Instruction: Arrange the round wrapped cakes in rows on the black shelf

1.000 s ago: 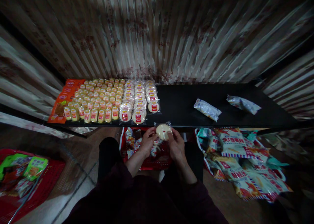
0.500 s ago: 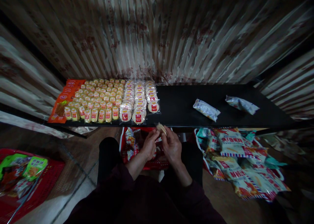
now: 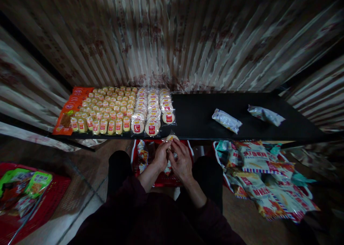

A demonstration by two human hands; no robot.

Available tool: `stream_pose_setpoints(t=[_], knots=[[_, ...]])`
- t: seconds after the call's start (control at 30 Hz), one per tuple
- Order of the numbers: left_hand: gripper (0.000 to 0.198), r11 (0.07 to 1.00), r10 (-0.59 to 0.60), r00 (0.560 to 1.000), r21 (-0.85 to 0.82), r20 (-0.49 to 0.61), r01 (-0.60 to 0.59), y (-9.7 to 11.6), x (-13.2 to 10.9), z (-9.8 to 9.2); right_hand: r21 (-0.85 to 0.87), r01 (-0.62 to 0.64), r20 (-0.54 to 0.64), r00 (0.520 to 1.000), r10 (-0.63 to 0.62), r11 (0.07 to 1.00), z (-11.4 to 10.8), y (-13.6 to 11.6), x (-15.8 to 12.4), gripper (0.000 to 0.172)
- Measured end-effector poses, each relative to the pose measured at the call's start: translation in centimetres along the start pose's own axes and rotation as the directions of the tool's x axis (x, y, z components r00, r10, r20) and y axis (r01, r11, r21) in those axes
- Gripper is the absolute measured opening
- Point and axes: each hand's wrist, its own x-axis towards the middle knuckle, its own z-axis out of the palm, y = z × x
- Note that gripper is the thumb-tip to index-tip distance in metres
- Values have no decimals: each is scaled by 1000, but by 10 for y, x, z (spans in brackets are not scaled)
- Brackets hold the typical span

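Between my two hands is a round, pale wrapped cracker (image 3: 171, 137), held just in front of the shelf edge. My left hand (image 3: 161, 156) pinches it from the left. My right hand (image 3: 182, 159) closes on it from the right, its fingers partly covering the wrapper. Beyond it on the black shelf (image 3: 193, 112) stand columns of the same wrapped round crackers (image 3: 152, 127), with red labels facing me. The rightmost column (image 3: 168, 116) stops short of the shelf's front edge. Below my hands sits a red basket (image 3: 133, 157) with several packets in it.
Left of the crackers are rows of small yellow wrapped cakes (image 3: 103, 126) and an orange packet (image 3: 76, 100). Two silvery packets (image 3: 227, 120) lie on the shelf's right part. A basket heaped with snack bags (image 3: 255, 186) is at right, another red basket (image 3: 51, 202) at left.
The wrapped cracker has turned from edge-on to showing more of its face and shifted slightly left. My right hand has moved left, nearer my left hand.
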Motion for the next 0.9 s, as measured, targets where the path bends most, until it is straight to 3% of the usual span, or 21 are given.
stream_pose_setpoints(t=[0.2, 0.4, 0.53, 0.67, 0.9], knots=[[33, 1000, 2, 999, 4, -45, -2, 1, 10, -3, 78, -71, -28, 997, 73, 994, -2, 7, 7, 32], [35, 993, -16, 1000, 117, 16, 14, 12, 11, 0, 106, -312, -57, 946, 319, 944, 1, 25, 16, 40], [34, 981, -29, 999, 195, 46, 19, 21, 13, 4, 284, -511, 61, 854, 517, 811, 0, 34, 26, 51], [37, 965, -53, 997, 260, 61, 35, 28, 19, 10, 461, -621, 211, 770, 602, 633, -3, 40, 37, 62], [35, 965, 10, 999, 261, 35, -19, 24, 38, 13, 537, -657, 280, 731, 623, 529, 4, 49, 53, 48]])
